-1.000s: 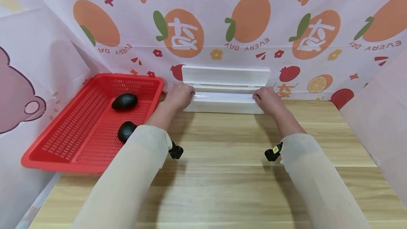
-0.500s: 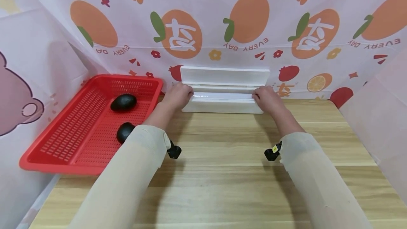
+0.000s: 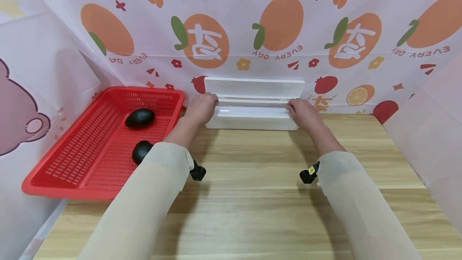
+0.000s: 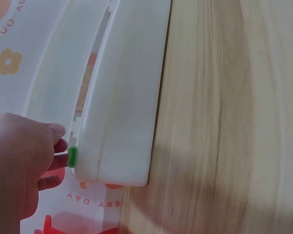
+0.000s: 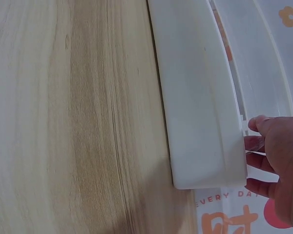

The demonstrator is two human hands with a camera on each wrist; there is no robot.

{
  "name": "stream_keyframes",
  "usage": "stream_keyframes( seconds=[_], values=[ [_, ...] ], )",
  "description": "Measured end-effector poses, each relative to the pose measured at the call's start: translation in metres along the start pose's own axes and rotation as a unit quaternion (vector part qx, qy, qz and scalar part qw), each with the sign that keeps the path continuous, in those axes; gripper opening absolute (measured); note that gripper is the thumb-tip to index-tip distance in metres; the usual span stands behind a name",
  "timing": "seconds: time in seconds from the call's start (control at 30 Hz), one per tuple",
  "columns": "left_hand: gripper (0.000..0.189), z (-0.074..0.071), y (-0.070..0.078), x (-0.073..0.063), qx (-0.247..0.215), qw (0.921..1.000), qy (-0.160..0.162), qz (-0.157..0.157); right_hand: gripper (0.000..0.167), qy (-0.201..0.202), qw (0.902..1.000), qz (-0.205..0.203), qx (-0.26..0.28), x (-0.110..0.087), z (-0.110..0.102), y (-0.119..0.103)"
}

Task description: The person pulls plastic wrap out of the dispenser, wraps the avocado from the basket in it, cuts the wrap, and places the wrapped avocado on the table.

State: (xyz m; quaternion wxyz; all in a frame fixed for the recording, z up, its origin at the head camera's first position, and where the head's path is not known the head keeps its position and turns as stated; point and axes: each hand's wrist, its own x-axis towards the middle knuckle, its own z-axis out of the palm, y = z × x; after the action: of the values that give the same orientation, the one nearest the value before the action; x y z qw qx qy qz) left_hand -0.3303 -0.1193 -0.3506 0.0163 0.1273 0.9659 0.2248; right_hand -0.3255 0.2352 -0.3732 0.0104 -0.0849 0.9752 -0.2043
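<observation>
A long white cling film dispenser lies at the table's back edge, its lid raised against the backdrop. Shiny clear film shows along its opening. At the left end, my left hand grips with bent fingers; in the left wrist view a finger touches a small green piece there. My right hand holds the opposite end, its curled fingers against the end and its thumb near the lid's hinge side. What the fingertips hold inside the box is hidden.
A red perforated basket stands at the left, with two black, egg-shaped fruits or vegetables in it; my left sleeve partly covers the nearer one. Behind the wooden table hangs a fruit-print cloth.
Both hands stay at the ends of the dispenser and the lid stays raised; only the head view shifts slightly.
</observation>
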Motion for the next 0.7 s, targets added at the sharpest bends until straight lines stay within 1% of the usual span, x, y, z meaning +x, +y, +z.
stream_keyframes(
  seconds=[0.1, 0.23, 0.33, 0.43, 0.53, 0.7],
  values=[
    [0.05, -0.0002, 0.001, -0.0004, 0.003, 1.0, -0.001, -0.004, 0.024, -0.002, 1.0, 0.0, 0.0, -0.0002, 0.0006, -0.0004],
    [0.039, 0.0019, 0.0009, 0.0001, 0.005, 0.9999, 0.0, -0.011, 0.024, -0.001, 1.0, -0.001, -0.001, -0.0007, 0.0008, -0.0025],
    [0.029, 0.0036, 0.0002, 0.0007, -0.001, 0.9998, 0.013, -0.016, 0.023, 0.003, 1.0, -0.002, -0.001, -0.0009, 0.0003, -0.0038],
    [0.023, 0.0048, 0.0006, 0.0013, -0.002, 0.9994, 0.033, -0.015, 0.022, 0.003, 1.0, 0.0, -0.001, -0.0012, -0.0003, -0.0042],
    [0.024, 0.0058, 0.002, 0.0022, 0.011, 0.9989, 0.043, -0.012, 0.022, 0.001, 1.0, 0.002, -0.002, -0.0015, -0.0006, -0.004],
    [0.031, 0.0076, 0.0045, 0.0034, 0.03, 0.9983, 0.05, -0.006, 0.023, -0.001, 1.0, 0.002, -0.009, -0.0017, -0.001, -0.0035]
  ],
)
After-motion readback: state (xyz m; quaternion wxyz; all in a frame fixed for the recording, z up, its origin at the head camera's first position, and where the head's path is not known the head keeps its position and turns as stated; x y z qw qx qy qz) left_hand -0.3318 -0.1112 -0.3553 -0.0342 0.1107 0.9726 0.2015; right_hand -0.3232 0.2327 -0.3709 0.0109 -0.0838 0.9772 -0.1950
